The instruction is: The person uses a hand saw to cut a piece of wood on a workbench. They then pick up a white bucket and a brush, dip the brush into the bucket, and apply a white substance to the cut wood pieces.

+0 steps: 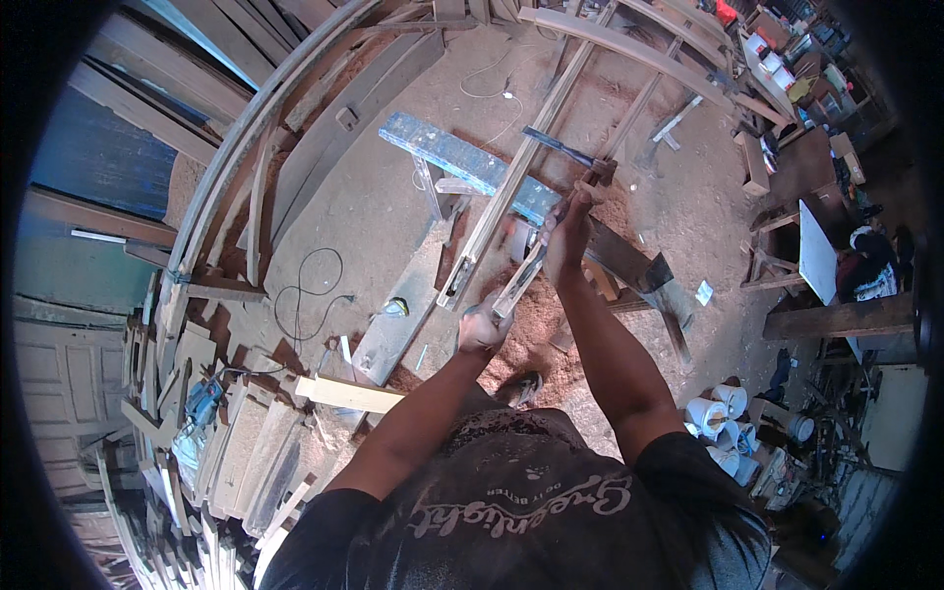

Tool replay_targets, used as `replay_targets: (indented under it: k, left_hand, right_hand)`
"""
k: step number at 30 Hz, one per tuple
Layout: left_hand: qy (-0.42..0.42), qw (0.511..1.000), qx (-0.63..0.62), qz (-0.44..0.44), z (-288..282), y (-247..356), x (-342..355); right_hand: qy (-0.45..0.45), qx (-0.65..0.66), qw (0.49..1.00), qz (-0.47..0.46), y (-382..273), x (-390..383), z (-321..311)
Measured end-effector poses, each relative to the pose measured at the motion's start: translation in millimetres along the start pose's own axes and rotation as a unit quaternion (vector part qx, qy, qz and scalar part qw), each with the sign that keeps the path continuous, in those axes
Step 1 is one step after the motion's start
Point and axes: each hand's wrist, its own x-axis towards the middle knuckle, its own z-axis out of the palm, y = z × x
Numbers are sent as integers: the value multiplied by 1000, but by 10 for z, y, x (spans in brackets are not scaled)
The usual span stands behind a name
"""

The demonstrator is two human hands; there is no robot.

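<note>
My left hand [480, 326] is closed round the lower end of a short-looking wooden rail [517, 284] with a slot cut in it. My right hand [570, 224] is closed round the same rail higher up, just below the end of a dark bar-like tool [559, 146], which looks like a clamp and lies across the rails. To the left, a longer pale rail [489, 221] with a slot at its near end runs parallel over a blue-topped plank bench [433, 147]. Whether my right fingers also touch the tool is hard to tell.
Curved timbers [211, 197] and stacked offcuts [261, 442] line the left. A loose cable [310, 290], a grey board [388, 344] and sawdust [526, 349] lie on the floor. White buckets [730, 403] and cluttered benches [811, 177] stand at right. A dark plank support [639, 270] is beside my right arm.
</note>
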Motion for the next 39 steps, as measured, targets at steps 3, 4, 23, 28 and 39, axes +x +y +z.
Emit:
replay_targets:
  k: [3,4,23,28,39]
  left_hand:
    - [8,1000,-4,13,15,-68,6]
    - [11,1000,-12,25,61,-154,22]
    - [15,999,-27,19,113,-172,-13]
    - [20,995,-13,100,186,-284,28]
    - [4,1000,-15,9,52,-113,-80]
  right_hand:
    - [-30,84,993,72,-423,183,-43]
    - [-46,112,988,93,-664,289,-4]
    - [3,37,999,36,90,-12,9]
    - [40,137,978,153,-880,91,150]
    - [-187,-118,956,-194,386,-299,-458]
